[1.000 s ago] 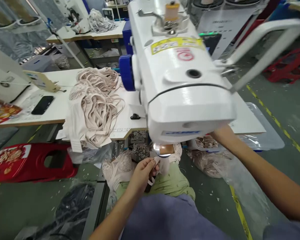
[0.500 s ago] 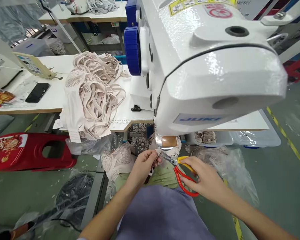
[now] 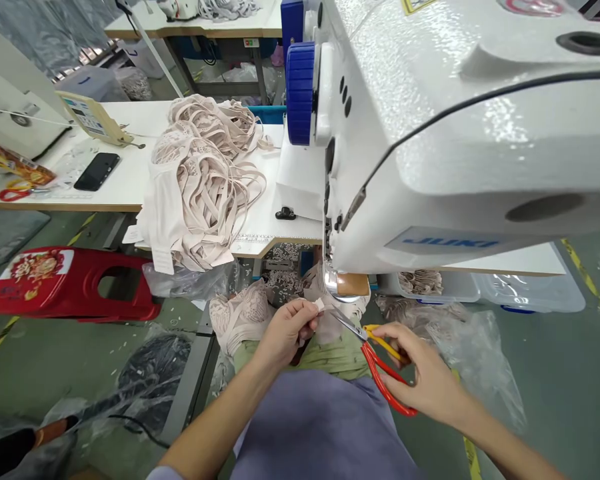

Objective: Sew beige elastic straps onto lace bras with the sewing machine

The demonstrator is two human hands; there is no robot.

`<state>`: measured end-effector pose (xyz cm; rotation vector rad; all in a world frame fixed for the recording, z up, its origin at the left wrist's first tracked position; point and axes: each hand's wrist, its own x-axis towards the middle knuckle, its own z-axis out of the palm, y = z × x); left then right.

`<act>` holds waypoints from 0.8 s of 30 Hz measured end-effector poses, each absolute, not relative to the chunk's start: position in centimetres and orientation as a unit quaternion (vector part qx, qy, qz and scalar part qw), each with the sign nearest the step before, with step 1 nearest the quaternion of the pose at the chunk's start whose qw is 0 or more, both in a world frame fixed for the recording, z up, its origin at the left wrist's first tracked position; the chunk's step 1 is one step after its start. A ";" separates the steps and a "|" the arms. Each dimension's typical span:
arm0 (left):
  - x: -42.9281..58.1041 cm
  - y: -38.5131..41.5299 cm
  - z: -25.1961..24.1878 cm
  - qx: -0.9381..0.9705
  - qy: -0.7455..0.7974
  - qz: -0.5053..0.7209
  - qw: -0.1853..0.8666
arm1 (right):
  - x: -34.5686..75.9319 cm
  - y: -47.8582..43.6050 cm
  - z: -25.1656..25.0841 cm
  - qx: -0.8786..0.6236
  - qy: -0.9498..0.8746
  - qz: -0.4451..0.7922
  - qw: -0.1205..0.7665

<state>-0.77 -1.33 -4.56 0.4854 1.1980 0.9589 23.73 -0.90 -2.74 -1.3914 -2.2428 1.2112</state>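
My left hand (image 3: 287, 332) is closed in a pinch on the small pale end of a fabric strip (image 3: 320, 305). My right hand (image 3: 425, 370) grips scissors (image 3: 389, 387) by one yellow and one red handle loop. Their metal blades point left, with the tips just right of the pinched fabric; whether they touch it I cannot tell. Sheer beige cloth hangs below the blades over my lap. Beside my left wrist lies a beige lace bra (image 3: 244, 317). Directly above the hands looms the white sewing machine head (image 3: 480, 167), close to the camera.
Beige lace bras with straps (image 3: 205, 187) are heaped on the white table (image 3: 260, 230). A phone (image 3: 97, 171), a control panel (image 3: 94, 119) and a second pair of scissors (image 3: 17, 192) lie further left. A red stool (image 3: 75, 283) is on the floor; clear bins (image 3: 535, 283) stand right.
The scissors and my right hand have moved right and slightly down, drawing the blades back from the pinched fabric. My left hand stays nearly in place. The camera view has shifted.
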 end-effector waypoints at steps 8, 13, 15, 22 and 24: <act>-0.3 -1.3 -4.4 0.255 0.564 0.451 0.643 | 20.8 0.4 -2.6 -0.506 -0.739 0.441 0.059; -0.5 -1.3 -4.9 0.268 0.580 0.458 0.618 | 20.2 1.4 -2.2 -0.502 -0.732 0.456 0.056; -0.5 -1.4 -5.2 0.269 0.585 0.467 0.606 | 20.5 1.3 -2.2 -0.501 -0.736 0.452 0.060; -0.1 -1.6 -4.8 0.225 0.560 0.510 0.613 | 25.6 1.9 -2.9 -0.530 -0.756 0.373 0.096; 0.1 -1.5 -4.3 0.217 0.546 0.512 0.626 | 27.4 4.5 -2.8 -0.547 -0.777 0.290 0.113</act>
